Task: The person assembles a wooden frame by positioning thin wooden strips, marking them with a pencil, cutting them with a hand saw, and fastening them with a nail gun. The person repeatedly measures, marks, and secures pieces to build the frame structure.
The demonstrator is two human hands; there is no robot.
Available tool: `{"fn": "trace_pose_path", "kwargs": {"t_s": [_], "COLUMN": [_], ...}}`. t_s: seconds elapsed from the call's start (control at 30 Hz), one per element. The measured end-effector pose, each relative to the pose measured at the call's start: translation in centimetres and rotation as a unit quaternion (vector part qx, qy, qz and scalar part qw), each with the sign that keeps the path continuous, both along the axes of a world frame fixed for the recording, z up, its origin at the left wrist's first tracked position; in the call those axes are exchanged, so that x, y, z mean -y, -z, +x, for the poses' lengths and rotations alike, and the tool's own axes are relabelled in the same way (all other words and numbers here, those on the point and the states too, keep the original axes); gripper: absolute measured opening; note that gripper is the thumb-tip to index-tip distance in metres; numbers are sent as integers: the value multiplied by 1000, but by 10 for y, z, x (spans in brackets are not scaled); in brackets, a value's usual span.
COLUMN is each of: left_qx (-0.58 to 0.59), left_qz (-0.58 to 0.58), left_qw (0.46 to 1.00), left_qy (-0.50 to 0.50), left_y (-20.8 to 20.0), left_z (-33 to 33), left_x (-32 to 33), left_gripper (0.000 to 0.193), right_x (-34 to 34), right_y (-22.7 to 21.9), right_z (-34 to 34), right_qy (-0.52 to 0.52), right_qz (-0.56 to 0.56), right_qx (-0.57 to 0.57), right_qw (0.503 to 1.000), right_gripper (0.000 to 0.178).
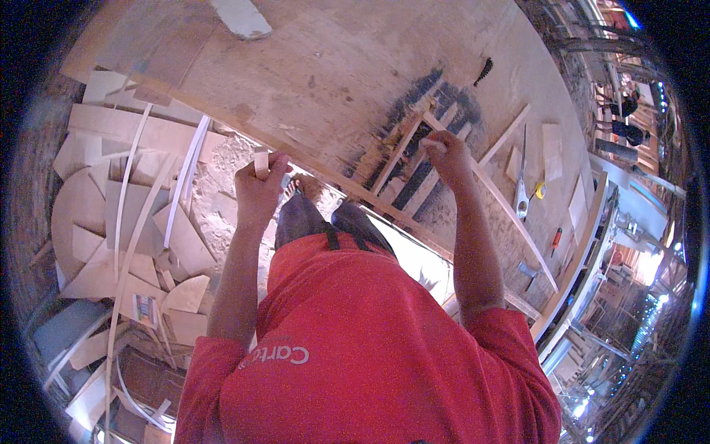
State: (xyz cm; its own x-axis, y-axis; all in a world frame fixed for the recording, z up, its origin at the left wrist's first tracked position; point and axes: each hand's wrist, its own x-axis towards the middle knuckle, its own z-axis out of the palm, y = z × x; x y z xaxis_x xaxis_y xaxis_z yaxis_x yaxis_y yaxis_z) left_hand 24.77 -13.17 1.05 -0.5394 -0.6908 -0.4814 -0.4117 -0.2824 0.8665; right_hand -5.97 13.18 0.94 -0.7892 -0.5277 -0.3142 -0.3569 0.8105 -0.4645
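My left hand (255, 194) is closed around a small pale strip of wood (261, 161), at the near edge of the plywood worktable (333, 66). Its upper end sticks out above my fingers. Further right, my right hand (449, 157) is raised over the table with fingers curled together. Whatever those fingers hold, if anything, is too small to make out. Under and beside that hand lie several narrow wooden strips (399, 155), across a dark-stained patch of the table. A longer strip (515, 222) runs from there toward the lower right.
On the table's right lie a handsaw (522, 196), a small yellow object (541, 190) and a red-handled tool (556, 238). Plywood offcuts (89, 196) and long thin strips (132, 248) crowd the floor at left. A pale board (240, 18) rests at the far side. People (629, 133) are in the far right background.
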Motion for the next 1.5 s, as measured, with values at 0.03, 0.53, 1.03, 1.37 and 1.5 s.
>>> {"fn": "trace_pose_path", "kwargs": {"t_s": [0.03,0.53,1.03,1.37,1.5], "left_qx": [1,-3,-8,-15,-21], "left_qz": [-7,13,19,16,24], "left_qw": [1000,1000,999,999,999], "left_qy": [4,-15,-24,-29,-41], "left_y": [0,10,14,23,19], "left_z": [0,11,13,23,23], "left_x": [0,-4,1,4,5], "left_gripper": [26,27,28,26,26], "right_x": [6,25,19,21,16], "right_y": [0,0,10,13,20], "right_z": [2,-1,-5,-6,-12], "right_qy": [31,132,131,104,90], "right_qz": [-22,-114,-65,-94,-54], "right_qx": [-19,35,-22,-38,-85], "right_qw": [999,984,989,989,991], "right_gripper": [30,36,35,32,33]}}
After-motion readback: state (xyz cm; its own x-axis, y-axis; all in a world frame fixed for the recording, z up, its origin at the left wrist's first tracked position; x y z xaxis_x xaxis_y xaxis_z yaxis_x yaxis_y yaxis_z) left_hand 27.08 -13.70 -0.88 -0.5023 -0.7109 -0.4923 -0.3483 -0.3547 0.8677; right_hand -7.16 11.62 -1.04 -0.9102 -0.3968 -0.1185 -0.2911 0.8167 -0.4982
